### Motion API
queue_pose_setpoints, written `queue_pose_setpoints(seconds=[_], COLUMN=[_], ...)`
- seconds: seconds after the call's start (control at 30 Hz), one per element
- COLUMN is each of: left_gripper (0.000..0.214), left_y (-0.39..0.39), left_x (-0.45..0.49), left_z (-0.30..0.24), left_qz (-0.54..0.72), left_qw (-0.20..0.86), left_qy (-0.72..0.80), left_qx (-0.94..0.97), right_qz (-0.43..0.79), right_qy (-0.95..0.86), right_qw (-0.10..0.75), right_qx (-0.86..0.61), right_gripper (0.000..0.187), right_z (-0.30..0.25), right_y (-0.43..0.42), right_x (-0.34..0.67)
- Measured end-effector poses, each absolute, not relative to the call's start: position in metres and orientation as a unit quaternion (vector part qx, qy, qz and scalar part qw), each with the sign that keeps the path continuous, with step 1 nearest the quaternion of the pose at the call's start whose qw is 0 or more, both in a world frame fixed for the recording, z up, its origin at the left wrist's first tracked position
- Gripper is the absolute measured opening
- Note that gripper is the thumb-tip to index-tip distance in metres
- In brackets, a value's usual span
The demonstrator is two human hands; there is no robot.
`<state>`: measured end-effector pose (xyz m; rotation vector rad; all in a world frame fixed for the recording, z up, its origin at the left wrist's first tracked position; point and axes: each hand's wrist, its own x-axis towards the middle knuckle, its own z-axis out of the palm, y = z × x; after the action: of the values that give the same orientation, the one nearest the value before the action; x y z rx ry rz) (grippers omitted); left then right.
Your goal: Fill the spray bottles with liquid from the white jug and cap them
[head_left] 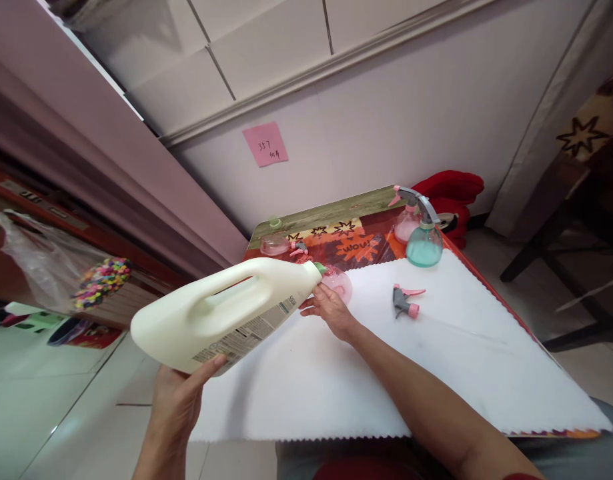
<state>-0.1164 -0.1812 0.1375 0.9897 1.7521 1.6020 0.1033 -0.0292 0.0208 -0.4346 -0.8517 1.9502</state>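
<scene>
Left hand grips the tilted detergent jug, spout at the open pink spray bottle that the right hand clasps on the table's white cloth. Trigger head lies off nearby, so refitting seemingly remains.

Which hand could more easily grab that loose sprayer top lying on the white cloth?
Probably the right hand: it touches the pink bottle and is nearest the sprayer top. The left hand is farther off and holds the tilted white jug.
</scene>
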Motion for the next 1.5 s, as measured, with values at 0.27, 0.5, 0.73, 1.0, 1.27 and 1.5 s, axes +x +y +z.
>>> queue_pose_setpoints(seconds=[0.27,0.5,0.73,1.0,1.27,1.5], left_gripper=[0.079,0.078,0.076,0.074,0.075,0.065], left_y=[-0.1805,-0.1797,-0.1779,-0.1797,-0.1809,-0.1833], left_x=[-0.1148,-0.1176,-0.1175,-0.1180,-0.1212,-0.1233], left_z=[0.1384,0.1368,0.1359,0.1370,0.1331,0.1320], left_qz=[0.601,0.599,0.599,0.590,0.590,0.576], left_qw=[0.282,0.279,0.276,0.274,0.271,0.245], left_qy=[0.651,0.654,0.658,0.663,0.657,0.672], left_qx=[0.368,0.368,0.364,0.370,0.382,0.395], right_qz=[0.791,0.789,0.790,0.790,0.794,0.802], right_qy=[-0.351,-0.357,-0.356,-0.358,-0.359,-0.347], right_qw=[0.468,0.466,0.465,0.462,0.459,0.458], right_qx=[-0.177,-0.181,-0.180,-0.186,-0.171,-0.163], right_gripper=[0.050,0.050,0.051,0.050,0.050,0.046], right_z=[0.0201,0.0200,0.0198,0.0204,0.0166,0.0203], right_y=[-0.0291,-0.0291,-0.0293,-0.0291,-0.0279,-0.0278], right_x=[0.1035,0.1038,0.1033,0.1039,0.1029,0.1046])
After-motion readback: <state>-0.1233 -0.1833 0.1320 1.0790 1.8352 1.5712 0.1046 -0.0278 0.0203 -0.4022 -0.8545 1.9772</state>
